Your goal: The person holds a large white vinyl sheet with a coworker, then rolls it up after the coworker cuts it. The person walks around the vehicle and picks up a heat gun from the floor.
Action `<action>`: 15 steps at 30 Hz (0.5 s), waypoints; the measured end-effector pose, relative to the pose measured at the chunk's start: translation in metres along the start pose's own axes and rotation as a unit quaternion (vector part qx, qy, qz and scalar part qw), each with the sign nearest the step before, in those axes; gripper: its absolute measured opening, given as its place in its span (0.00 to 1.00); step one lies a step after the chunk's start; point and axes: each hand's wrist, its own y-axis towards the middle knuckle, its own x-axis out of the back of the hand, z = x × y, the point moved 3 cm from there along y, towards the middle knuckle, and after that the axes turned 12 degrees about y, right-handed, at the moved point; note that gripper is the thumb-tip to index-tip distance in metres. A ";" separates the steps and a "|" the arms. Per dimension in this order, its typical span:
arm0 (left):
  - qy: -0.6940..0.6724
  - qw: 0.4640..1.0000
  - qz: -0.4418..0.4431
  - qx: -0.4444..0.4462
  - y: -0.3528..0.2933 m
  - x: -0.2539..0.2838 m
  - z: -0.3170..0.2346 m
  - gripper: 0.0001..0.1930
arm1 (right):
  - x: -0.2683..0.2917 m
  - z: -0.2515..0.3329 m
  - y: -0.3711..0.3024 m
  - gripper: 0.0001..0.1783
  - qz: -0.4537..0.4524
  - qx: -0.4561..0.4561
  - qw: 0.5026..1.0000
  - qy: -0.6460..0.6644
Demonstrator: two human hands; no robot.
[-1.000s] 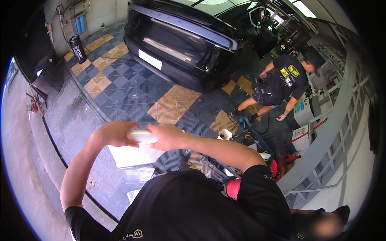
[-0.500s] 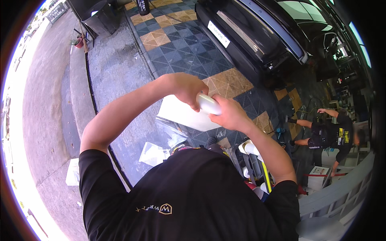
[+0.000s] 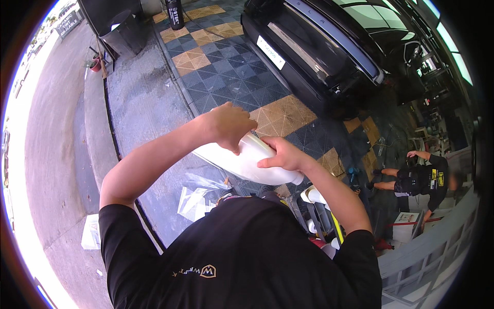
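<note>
grey-and-tan tiled floor (image 3: 226,77) beside pale concrete (image 3: 144,98)

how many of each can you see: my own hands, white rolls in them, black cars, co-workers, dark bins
Your hands: 2, left hand and right hand
Held white roll: 1
Black car: 1
Co-worker: 1
Dark bin: 1
Total: 6

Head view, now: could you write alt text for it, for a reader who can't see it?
A person's left hand and right hand hold a roll of white sheeting. Beyond it, a black car stands on a floor of dark and tan tiles, and a co-worker in dark clothes is at the right.
</note>
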 end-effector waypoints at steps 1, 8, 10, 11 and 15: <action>0.047 0.998 -0.036 -0.022 -0.002 0.000 -0.007 0.29 | 0.001 -0.008 -0.001 0.32 0.021 -0.020 0.994 0.106; -0.104 0.991 0.087 -0.010 0.000 -0.005 -0.015 0.25 | -0.003 -0.017 -0.019 0.34 0.067 0.029 0.997 -0.030; -0.130 0.985 0.114 0.010 0.003 -0.002 -0.010 0.26 | -0.005 -0.009 -0.024 0.33 -0.008 0.049 0.982 -0.181; -0.161 0.978 0.135 0.003 0.003 -0.002 -0.010 0.26 | -0.007 -0.002 -0.025 0.33 -0.048 0.103 0.963 -0.245; -0.099 0.993 0.059 -0.001 -0.002 0.004 -0.017 0.29 | -0.009 -0.001 -0.015 0.40 -0.058 0.023 0.979 -0.194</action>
